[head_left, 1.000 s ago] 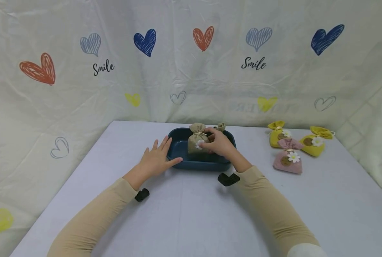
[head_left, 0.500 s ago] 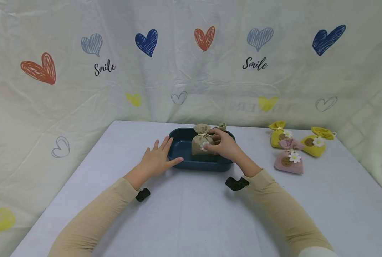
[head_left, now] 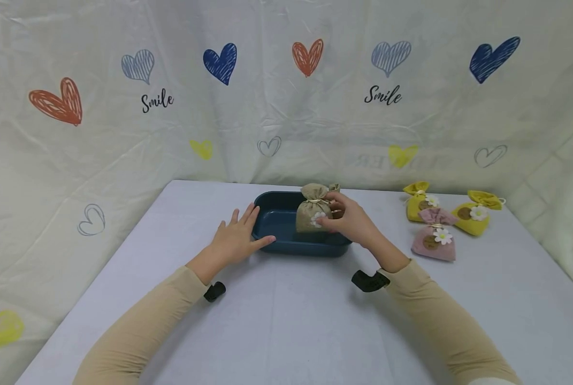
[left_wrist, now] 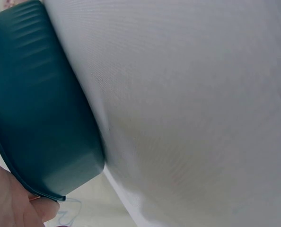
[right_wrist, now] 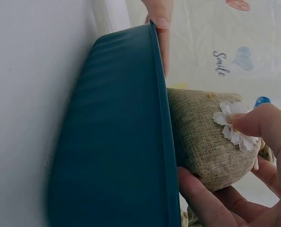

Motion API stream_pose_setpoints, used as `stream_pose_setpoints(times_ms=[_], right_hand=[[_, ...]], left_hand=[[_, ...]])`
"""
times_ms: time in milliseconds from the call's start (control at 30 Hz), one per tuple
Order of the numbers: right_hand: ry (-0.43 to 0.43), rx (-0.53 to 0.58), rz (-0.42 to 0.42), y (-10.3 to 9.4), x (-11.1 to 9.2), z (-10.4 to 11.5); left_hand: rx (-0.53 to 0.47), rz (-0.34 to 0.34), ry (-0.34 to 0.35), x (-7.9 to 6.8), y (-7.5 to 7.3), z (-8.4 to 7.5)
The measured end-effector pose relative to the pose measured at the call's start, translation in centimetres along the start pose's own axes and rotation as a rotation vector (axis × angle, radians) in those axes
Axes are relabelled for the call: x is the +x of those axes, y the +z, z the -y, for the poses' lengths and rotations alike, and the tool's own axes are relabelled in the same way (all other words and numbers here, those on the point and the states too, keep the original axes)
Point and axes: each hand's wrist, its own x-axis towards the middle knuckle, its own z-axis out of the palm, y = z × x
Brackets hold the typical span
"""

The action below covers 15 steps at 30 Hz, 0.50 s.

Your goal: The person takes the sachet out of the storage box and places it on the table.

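Observation:
A dark blue tub [head_left: 276, 247] stands toward the back of the table. My right hand [head_left: 351, 216] holds a tan burlap drawstring pouch [head_left: 305, 218] over the tub's right half, thumb on its white flower. In the right wrist view the pouch [right_wrist: 202, 142] shows above the rim, fingers curled behind it. Another tan pouch [head_left: 334, 187] shows only its top behind it; the rest is hidden. My left hand [head_left: 233, 240] rests with spread, straight fingers on the tub's left rim. From the left wrist view, the tub's side wall [left_wrist: 46, 104] meets the cloth.
To the right lie two yellow pouches, one farther left [head_left: 413, 206] and one farther right [head_left: 471, 218], plus a pink pouch [head_left: 433, 246] in front of them. A curtain [head_left: 315, 117] with printed hearts hangs behind the white table [head_left: 267, 321].
My right hand has moved right with the tan pouch, from the tub's middle toward its right end. The left hand has stayed on the rim.

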Motion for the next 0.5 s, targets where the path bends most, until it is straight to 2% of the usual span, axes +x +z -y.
stream_pose_setpoints(times_ms=[333,500], right_hand=[[-0.005,0.085,0.001,-1.1,-1.0,-0.2],[-0.004,0.085,-0.015,-1.5,-1.6,-0.3]], left_hand=[[0.001,-0.011,0.008,-0.1,-0.1,-0.1],[0.002,-0.010,0.008,-0.2,-0.2,-0.1]])
